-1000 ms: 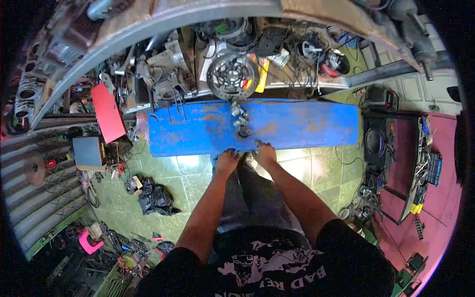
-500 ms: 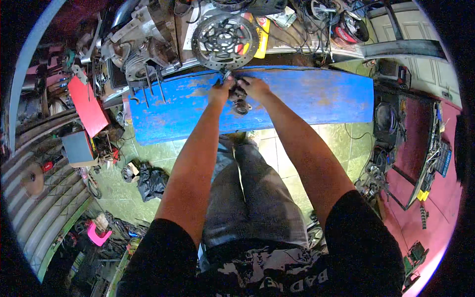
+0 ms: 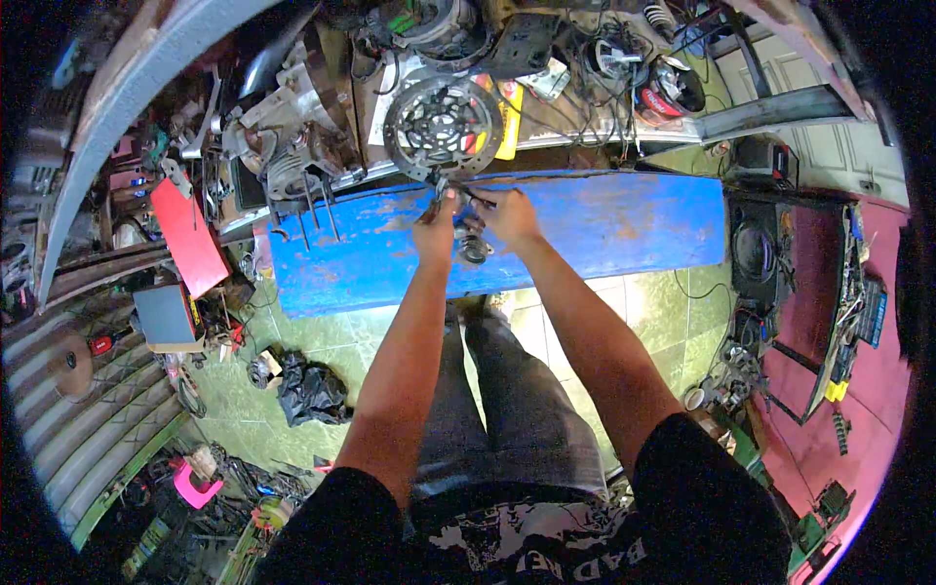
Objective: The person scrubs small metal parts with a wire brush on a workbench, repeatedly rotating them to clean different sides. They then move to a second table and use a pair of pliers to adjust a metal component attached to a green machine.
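Observation:
Both my hands meet over a blue wooden plank [image 3: 624, 219], just below a drilled brake disc [image 3: 398, 146]. My left hand [image 3: 435, 230] is closed, thumb up, around a small dark metal part [image 3: 444, 185] at the disc's lower edge. Close beside it, my right hand [image 3: 509, 218] has its fingers pinched together, pointing toward the left one. What lies in that pinch is too small and dark to name. Between and below the hands, a round, ribbed metal piece [image 3: 474, 248] shows over the plank.
An engine casing with long studs [image 3: 292, 161] stands at the plank's far left. Behind the disc lie a yellow packet [image 3: 511, 122], cables and a red-and-black round item [image 3: 671, 90]. A black plastic bag [image 3: 312, 388] sits on the tiled floor; a speaker box [image 3: 756, 239] stands right.
The view has tilted, so the plank, disc and hands sit lower in the picture. My right fingers have drawn closer together; both hands stay at the same part.

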Tool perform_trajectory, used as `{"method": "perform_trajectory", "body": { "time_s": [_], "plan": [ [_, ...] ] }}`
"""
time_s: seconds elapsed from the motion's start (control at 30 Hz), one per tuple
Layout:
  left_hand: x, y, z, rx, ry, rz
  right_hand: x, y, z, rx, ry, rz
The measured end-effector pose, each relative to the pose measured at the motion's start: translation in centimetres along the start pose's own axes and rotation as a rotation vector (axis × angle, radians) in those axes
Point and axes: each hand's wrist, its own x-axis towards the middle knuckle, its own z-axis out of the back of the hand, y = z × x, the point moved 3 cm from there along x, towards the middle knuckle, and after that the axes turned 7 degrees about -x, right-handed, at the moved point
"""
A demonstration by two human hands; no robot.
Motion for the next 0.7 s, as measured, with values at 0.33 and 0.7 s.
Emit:
{"method": "perform_trajectory", "body": {
  "time_s": [0.33, 0.7],
  "plan": [
    [-16.0, -16.6, 2.6, -0.242, 0.153, 0.002, -16.3, 11.4, 13.2, 0.135, -0.511, 0.189],
    [-19.6, -39.6, 3.3, -0.024, 0.316, -0.631, -17.0, 28.7, 29.6, -0.001, -0.746, 0.629]
  ]
}}
